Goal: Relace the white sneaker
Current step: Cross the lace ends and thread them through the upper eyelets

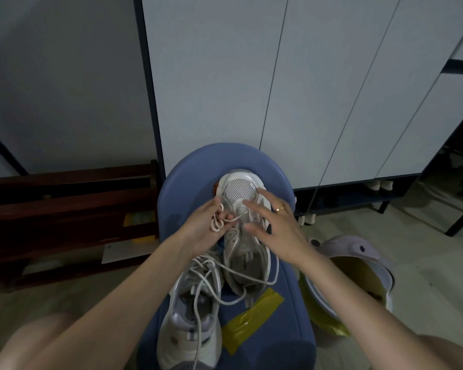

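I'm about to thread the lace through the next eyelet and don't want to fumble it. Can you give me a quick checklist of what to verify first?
1. Lace in hand: ok. The left hand has a grip on a bunched loop of the lace.
2. Sneaker steady: ok. The white sneaker lies toe away on the blue seat.
3. Right hand free to guide: ok. Its fingers are spread over the tongue area and hold nothing.
4. Lace tip located: cannot tell; no tip shows in the left hand.
5. Loose lace untangled: not ok. Slack crosses the second sneaker lying nearer.
6. Next eyelet visible: cannot tell; the right hand covers it.
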